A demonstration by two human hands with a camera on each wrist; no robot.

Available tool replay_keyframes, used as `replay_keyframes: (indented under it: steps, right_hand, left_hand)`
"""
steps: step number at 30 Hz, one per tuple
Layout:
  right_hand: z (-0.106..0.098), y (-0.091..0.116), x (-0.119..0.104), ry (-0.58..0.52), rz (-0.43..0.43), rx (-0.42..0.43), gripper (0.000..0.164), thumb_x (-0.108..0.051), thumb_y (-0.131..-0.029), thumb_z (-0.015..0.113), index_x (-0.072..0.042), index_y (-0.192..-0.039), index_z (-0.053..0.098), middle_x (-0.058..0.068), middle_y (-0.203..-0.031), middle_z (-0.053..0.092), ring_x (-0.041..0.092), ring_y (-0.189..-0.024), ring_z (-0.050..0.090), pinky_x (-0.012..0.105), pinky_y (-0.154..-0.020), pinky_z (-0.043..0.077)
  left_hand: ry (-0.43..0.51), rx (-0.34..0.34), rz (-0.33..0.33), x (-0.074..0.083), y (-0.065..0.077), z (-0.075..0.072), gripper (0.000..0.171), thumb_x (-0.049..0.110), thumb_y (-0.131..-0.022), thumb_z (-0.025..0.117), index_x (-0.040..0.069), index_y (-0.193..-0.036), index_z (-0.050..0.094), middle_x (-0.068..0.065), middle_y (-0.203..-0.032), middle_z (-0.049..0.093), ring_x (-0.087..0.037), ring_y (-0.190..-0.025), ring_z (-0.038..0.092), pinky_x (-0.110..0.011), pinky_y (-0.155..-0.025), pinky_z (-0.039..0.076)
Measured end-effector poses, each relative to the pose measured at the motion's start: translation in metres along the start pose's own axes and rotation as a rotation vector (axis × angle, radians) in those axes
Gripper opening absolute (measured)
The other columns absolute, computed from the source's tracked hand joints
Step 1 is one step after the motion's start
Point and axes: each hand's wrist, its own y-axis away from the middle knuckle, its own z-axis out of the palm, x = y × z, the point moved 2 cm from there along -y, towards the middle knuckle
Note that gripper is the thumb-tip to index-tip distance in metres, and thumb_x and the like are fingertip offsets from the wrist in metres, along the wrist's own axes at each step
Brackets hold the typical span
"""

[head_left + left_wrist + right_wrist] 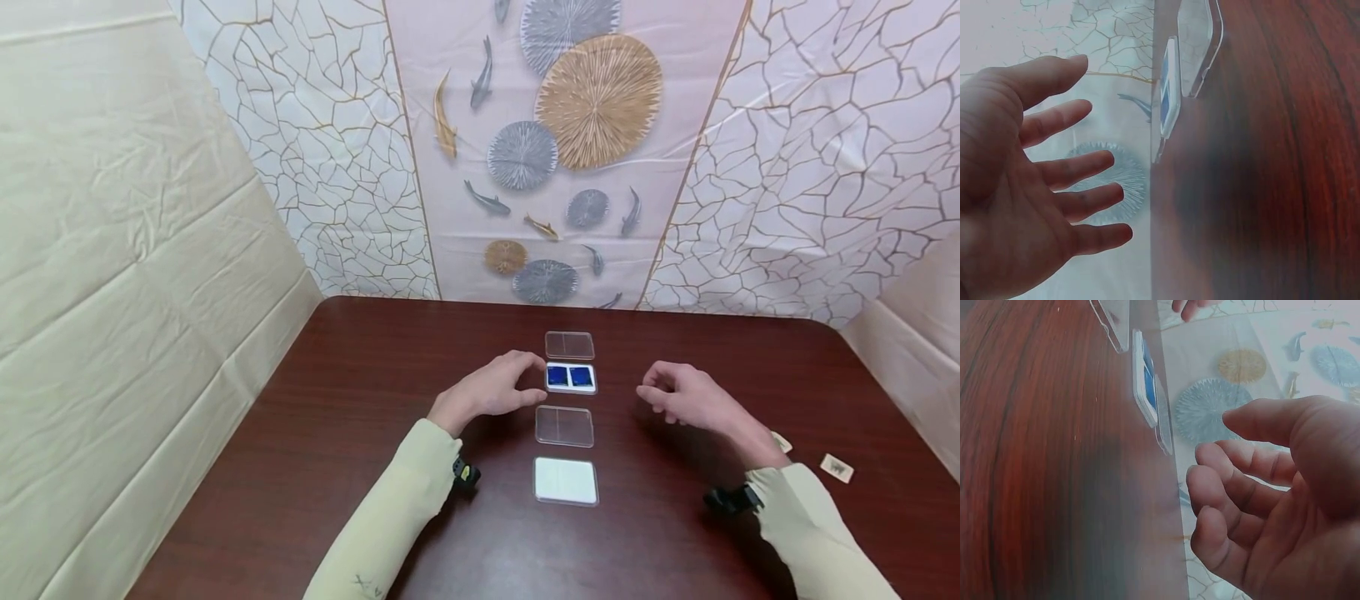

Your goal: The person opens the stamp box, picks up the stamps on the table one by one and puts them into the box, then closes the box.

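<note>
A flat white case (570, 389) lies toward the back middle of the table, with two dark blue squares (581, 377) side by side on it. My left hand (498, 385) is at its left edge, thumb and fingers spread apart; in the left wrist view the palm (1016, 187) holds nothing. On the other side, a gap away from the case, my right hand (693, 397) hovers over the table with loosely curled fingers. The right wrist view shows nothing between its thumb and fingers (1207, 484).
One clear plastic cover (569, 345) lies behind the case, another clear cover (564, 426) in front. Nearest me in this column is a plain white case (566, 482). Two small pale cards lie at right, one card (837, 467) beyond my right forearm. Patterned cloth (360, 150) hangs behind the table.
</note>
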Motion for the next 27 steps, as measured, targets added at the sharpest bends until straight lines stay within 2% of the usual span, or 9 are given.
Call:
replay_keyframes:
  steps: [12, 17, 27]
  right_hand:
    - [-0.012, 0.018, 0.009, 0.048, -0.039, 0.021, 0.022, -0.030, -0.095, 0.065, -0.010, -0.099, 0.059, 0.006, -0.075, 0.063, 0.015, -0.059, 0.058, 0.030, -0.051, 0.048]
    - [-0.016, 0.025, 0.015, 0.059, -0.077, 0.008, 0.023, -0.030, -0.094, 0.066, -0.010, -0.103, 0.060, 0.004, -0.079, 0.063, 0.013, -0.061, 0.058, 0.028, -0.053, 0.047]
    - [-0.023, 0.037, 0.030, 0.062, -0.083, -0.027, 0.027, -0.028, -0.093, 0.068, -0.009, -0.109, 0.059, 0.003, -0.084, 0.064, 0.012, -0.065, 0.059, 0.027, -0.054, 0.049]
  left_hand:
    - [-0.032, 0.037, 0.053, 0.014, 0.021, 0.000, 0.047, 0.040, -0.093, 0.066, 0.020, -0.134, 0.053, -0.002, -0.139, 0.053, -0.015, -0.126, 0.048, -0.033, -0.111, 0.040]
    - [-0.031, 0.017, 0.044, 0.017, 0.028, 0.005, 0.048, 0.042, -0.092, 0.066, 0.022, -0.134, 0.053, -0.002, -0.138, 0.053, -0.014, -0.123, 0.050, -0.033, -0.109, 0.043]
    - [-0.027, -0.005, 0.062, 0.024, 0.043, 0.011, 0.048, 0.041, -0.091, 0.067, 0.019, -0.133, 0.055, -0.001, -0.135, 0.055, -0.014, -0.120, 0.051, -0.031, -0.106, 0.045]
